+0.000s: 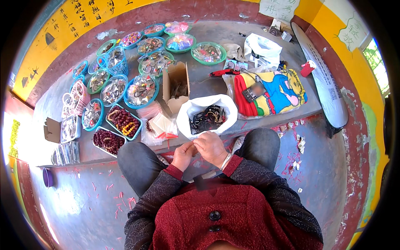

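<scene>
My left hand [183,156] and my right hand [212,148] meet in front of my lap, fingertips pinched close together. Whatever lies between the fingers is too small or hidden to make out. Just beyond them stands a white plastic bag [182,120], its mouth spread wide around a tangle of dark cord-like pieces [209,118]. Left of the bag lie clear packets [160,126] with red edges. Two trays of beads sit farther left: one of dark red and yellow beads [124,121], the other of dark red beads [109,141].
Many blue and green baskets [141,92] of small packaged goods fill the platform's left and back. An upright cardboard box [176,85] stands behind the bag. A folded colourful towel [271,93] lies right. Red scraps [121,200] litter the floor.
</scene>
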### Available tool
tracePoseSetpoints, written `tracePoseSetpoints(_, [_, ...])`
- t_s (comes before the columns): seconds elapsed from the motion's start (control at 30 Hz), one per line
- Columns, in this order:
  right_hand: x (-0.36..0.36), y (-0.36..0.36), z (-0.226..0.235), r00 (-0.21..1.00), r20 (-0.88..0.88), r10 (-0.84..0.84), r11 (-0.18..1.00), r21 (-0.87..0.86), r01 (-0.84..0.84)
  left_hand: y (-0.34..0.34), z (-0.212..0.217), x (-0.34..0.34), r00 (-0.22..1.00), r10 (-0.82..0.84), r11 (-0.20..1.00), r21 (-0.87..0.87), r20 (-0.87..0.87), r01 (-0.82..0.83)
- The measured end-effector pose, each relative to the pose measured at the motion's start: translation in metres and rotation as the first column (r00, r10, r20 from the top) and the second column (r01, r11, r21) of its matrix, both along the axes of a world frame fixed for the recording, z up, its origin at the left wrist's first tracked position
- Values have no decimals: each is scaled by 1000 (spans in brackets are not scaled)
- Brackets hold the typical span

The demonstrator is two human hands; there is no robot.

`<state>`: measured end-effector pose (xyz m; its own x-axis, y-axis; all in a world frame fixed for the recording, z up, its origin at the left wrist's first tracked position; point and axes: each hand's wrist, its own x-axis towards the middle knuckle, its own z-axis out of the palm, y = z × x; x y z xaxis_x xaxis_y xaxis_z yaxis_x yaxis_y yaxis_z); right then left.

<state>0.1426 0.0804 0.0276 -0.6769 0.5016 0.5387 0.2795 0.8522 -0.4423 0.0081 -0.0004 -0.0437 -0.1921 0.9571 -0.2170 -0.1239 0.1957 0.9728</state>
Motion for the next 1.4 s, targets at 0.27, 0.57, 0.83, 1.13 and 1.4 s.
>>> tracePoseSetpoints(0.27, [4,-3,-1,982,186,-27,993,119,4,-3,29,8,917,-29,997,60,-398,58])
tracePoseSetpoints(0.57, [5,-8,-2,957,289,-28,997,75,6,-3,28,9,815,-56,985,99,-577,138])
tracePoseSetpoints(0.83, [2,-6,-1,990,136,-46,997,67,38,-3,33,11,828,-26,987,117,-560,110])
tracePoseSetpoints(1.13, [4,-4,-5,966,254,-54,998,-29,64,-3,26,9,800,-22,985,123,-600,120])
tracePoseSetpoints(1.4, [1,5,-15,993,-12,-118,937,-332,107,-2,17,4,856,-15,992,99,-517,77])
